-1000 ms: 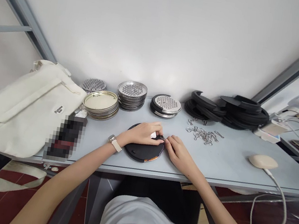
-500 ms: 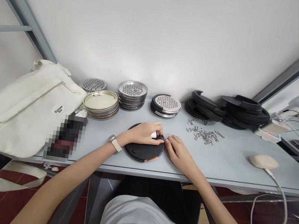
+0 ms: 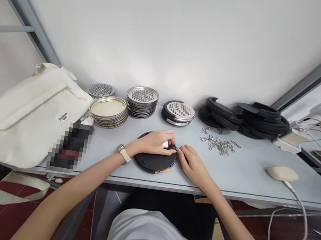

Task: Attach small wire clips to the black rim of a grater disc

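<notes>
A round black disc (image 3: 153, 163) lies on the desk, part of its metal edge and an orange patch showing at the lower right. My left hand (image 3: 157, 141) rests over it, thumb and fingers closed on a small metal clip (image 3: 174, 148) at the disc's right rim. Something white shows inside that hand; what it is I cannot make out. My right hand (image 3: 189, 161) lies at the disc's right side, its thumb and forefinger pinched at the clip's outer end. Fingertips hide part of the clip.
Metal clips (image 3: 219, 144) lie heaped at the right, before black ring-shaped pieces (image 3: 260, 121). Behind stand stacks of grater discs (image 3: 142, 97), cream lids (image 3: 109, 108) and a black-and-silver disc (image 3: 180, 110). A white bag (image 3: 32, 120) sits left; a corded cream device (image 3: 283, 173) right.
</notes>
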A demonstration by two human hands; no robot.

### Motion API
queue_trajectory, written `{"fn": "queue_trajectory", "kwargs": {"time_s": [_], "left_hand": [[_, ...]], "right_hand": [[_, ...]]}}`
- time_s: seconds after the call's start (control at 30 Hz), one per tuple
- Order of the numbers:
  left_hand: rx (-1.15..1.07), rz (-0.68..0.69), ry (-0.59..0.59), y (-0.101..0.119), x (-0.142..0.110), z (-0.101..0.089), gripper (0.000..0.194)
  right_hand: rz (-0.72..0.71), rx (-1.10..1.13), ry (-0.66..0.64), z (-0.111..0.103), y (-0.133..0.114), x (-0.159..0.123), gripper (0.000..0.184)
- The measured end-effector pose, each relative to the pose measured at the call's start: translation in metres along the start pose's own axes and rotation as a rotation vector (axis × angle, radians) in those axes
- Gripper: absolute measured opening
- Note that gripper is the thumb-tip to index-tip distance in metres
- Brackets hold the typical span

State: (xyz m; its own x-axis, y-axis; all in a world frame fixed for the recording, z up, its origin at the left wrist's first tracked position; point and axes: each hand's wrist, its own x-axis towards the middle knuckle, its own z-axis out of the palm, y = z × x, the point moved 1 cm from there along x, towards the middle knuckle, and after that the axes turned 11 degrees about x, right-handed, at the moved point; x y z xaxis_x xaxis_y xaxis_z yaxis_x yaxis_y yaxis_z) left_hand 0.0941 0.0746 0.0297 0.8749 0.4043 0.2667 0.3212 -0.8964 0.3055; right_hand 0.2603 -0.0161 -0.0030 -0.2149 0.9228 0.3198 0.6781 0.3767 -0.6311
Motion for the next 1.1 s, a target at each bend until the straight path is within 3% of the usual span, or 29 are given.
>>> {"fn": "queue_trajectory", "kwargs": {"time_s": [1.1], "left_hand": [[-0.008,-0.020,0.004,0.0020,-0.0002,-0.0006,0.021]], "right_hand": [[-0.015,-0.008,0.018,-0.0013,-0.0011,-0.0011,0.029]]}}
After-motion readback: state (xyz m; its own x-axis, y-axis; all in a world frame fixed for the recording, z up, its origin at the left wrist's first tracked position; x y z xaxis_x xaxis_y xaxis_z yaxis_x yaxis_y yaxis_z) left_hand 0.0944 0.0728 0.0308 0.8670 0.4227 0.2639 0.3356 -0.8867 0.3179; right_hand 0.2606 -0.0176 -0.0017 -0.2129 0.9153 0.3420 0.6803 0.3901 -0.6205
